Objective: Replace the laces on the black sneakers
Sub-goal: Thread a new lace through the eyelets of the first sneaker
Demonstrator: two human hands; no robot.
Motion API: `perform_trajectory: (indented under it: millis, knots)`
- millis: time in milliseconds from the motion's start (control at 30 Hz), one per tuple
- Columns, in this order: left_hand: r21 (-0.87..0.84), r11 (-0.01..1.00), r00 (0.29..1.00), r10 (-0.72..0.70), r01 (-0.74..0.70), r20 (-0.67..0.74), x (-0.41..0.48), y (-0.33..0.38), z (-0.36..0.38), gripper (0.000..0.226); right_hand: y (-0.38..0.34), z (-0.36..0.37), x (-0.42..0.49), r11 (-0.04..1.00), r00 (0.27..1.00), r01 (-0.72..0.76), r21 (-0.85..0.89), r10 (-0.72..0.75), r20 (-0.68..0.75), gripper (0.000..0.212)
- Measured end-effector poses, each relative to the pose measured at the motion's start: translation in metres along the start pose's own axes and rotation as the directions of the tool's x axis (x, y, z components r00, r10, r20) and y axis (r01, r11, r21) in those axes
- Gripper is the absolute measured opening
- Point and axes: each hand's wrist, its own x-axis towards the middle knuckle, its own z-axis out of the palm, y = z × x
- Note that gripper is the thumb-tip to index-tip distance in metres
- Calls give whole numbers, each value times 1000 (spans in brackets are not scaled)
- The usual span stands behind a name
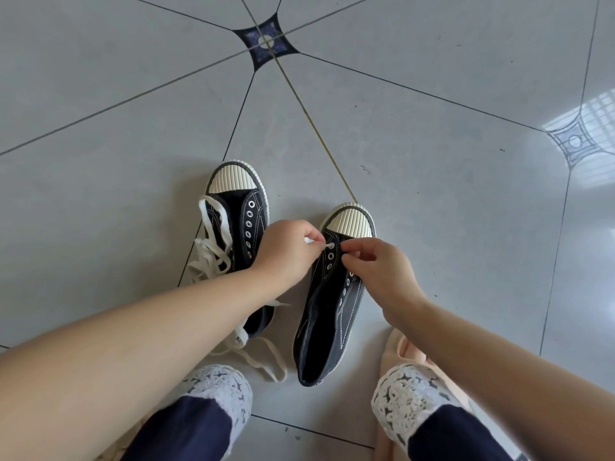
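Two black canvas sneakers with cream ribbed toe caps stand on the tiled floor, both with bare eyelets. At the right sneaker (332, 294), my left hand (286, 251) pinches the tip of a white lace (316, 241) at the top left eyelet. My right hand (376, 267) pinches at the tongue edge just right of that eyelet. The left sneaker (239, 211) sits behind my left forearm. A loose pile of cream laces (213, 257) lies against its left side and trails toward my knees.
Grey floor tiles with dark joints and a dark star inlay (266, 43) spread ahead. My knees in navy trousers with white lace trim (219, 387) fill the bottom edge. A peach cloth (399, 351) lies under my right knee. Bright window glare (595, 118) falls at right.
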Motion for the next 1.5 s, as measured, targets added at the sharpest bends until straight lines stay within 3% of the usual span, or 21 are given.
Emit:
perform_trajectory:
  millis: [133,300,500,600,700,800,900,967,1100,1300,1500]
  knots:
    - [92,985,989,146,-146,8,2,0,-4,9,-1,1,-1,999,999,32,-28,-33,-35,31]
    - [57,991,992,122,-123,15,2,-2,-4,11,0,3,1,999,998,38,4,-37,-46,30]
    - [300,920,968,239,-251,77,4,6,-6,18,-1,4,3,999,999,28,26,-27,-29,34]
    - [227,949,976,215,-219,44,2,5,-3,15,-1,5,1,1000,999,28,13,-28,-27,28]
    - [-41,997,998,70,-70,-1,0,0,-2,7,-2,5,3,999,999,45,-16,-46,-27,27]
    - [-272,958,996,-86,89,23,-1,-2,0,14,-5,7,5,983,993,108,-149,-113,-21,22]
    - [-373,919,992,-121,129,43,-3,0,1,13,-7,12,6,947,983,168,-273,-182,-28,23]
    - [-381,917,993,-107,119,51,-4,0,1,13,-7,13,7,934,981,171,-313,-191,-32,22]
    - [-229,972,998,-43,50,36,-3,-2,0,12,-6,12,8,924,976,194,-329,-217,-35,22]
    - [-174,985,1000,-5,8,15,0,-5,-1,17,-2,18,6,949,969,207,-240,-232,-84,25]
    - [-150,988,996,55,-44,71,-1,-7,-4,17,-3,14,9,895,956,264,-359,-292,-26,13]
